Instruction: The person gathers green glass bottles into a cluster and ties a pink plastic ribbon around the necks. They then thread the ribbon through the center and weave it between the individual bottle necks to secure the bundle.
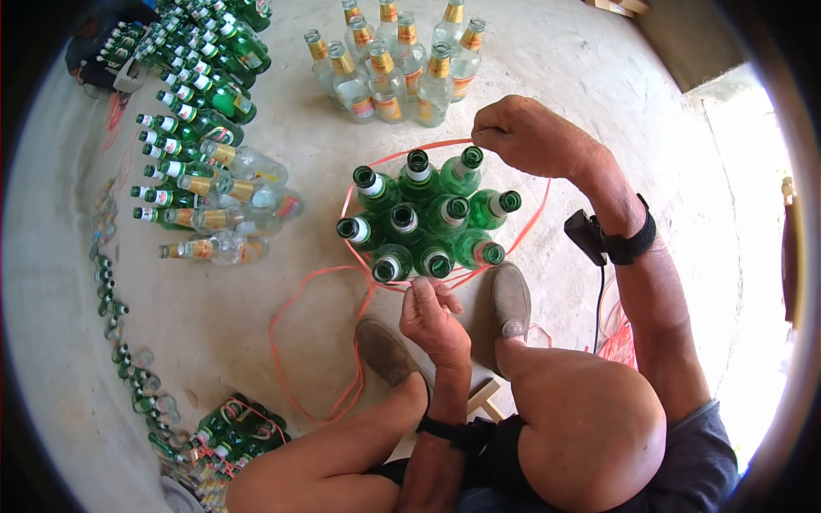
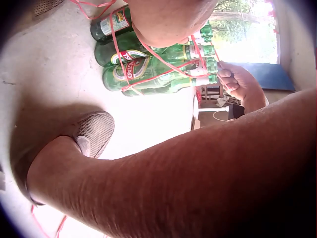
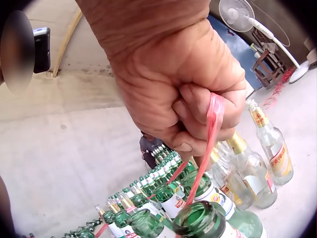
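Note:
A tight cluster of upright green glass bottles (image 1: pixel 404 219) stands on the floor in front of the person's feet. Pink plastic string circles the cluster, and the left wrist view shows strands crossing the bottle bodies and necks. At the near side, the left hand (image 1: pixel 436 327) pinches the string between thumb and fingers, close by the bottle necks. Raised over the far right side, the right hand (image 1: pixel 537 135) grips a doubled strand of the pink string (image 3: pixel 212 130) in its curled fingers. A loop of the same string trails over the floor to the left.
Clear bottles with yellow necks (image 1: pixel 387 84) stand beyond the cluster. Many green bottles (image 1: pixel 205 124) and some clear ones (image 1: pixel 256 162) fill the left. A tied green bundle (image 1: pixel 231 434) lies near left. Pink string (image 1: pixel 617 344) is heaped at right. A shoe (image 1: pixel 512 299) is close by.

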`<state>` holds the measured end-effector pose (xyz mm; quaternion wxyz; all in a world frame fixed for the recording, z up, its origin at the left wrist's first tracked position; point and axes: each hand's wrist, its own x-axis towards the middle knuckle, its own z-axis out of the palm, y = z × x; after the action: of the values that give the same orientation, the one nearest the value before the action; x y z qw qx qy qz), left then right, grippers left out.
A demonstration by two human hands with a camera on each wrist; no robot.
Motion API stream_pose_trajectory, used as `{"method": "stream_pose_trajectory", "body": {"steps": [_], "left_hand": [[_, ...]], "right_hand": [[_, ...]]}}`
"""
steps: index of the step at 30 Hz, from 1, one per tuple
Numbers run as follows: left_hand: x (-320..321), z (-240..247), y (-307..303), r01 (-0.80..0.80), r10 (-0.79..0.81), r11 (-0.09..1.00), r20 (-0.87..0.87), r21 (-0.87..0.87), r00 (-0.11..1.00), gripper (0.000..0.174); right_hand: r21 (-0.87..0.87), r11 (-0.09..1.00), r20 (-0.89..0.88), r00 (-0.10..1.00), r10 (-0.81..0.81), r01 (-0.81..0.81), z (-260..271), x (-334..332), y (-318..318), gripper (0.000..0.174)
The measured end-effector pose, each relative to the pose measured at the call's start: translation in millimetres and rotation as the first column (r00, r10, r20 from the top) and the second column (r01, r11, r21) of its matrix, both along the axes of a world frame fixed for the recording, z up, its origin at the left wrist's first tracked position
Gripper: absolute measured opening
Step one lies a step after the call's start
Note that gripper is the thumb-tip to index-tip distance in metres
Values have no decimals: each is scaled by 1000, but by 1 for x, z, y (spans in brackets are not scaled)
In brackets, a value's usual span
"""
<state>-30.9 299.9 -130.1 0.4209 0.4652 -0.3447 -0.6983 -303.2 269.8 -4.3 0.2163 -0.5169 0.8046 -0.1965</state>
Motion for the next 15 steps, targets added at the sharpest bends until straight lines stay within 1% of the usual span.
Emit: {"method": "stream_pose_trajectory", "body": {"steps": [3, 6, 9, 12, 15], "left_hand": [[0, 1, -1, 3, -3, 1000, -3, -7, 1000, 34], [-1, 4, -1, -5, 5, 1000, 3, 2, 1000, 36], [-2, 8, -2, -18, 17, 1000, 26, 23, 1000, 40], [0, 5, -1, -14, 13, 1000, 45, 23, 999, 39], [1, 3, -2, -7, 6, 1000, 39, 6, 999, 38]], "right_hand": [[32, 999, -40, 999, -1, 2, 1, 2, 1, 22], [-29, 999, -164, 986, 12, -17, -14, -4, 2, 21], [-97, 995, 2, 999, -35, 35, -33, -9, 5, 21], [-80, 991, 228, 970, -87, 108, -54, -13, 8, 20], [-107, 987, 294, 952, -87, 124, -66, -12, 13, 21]]}}
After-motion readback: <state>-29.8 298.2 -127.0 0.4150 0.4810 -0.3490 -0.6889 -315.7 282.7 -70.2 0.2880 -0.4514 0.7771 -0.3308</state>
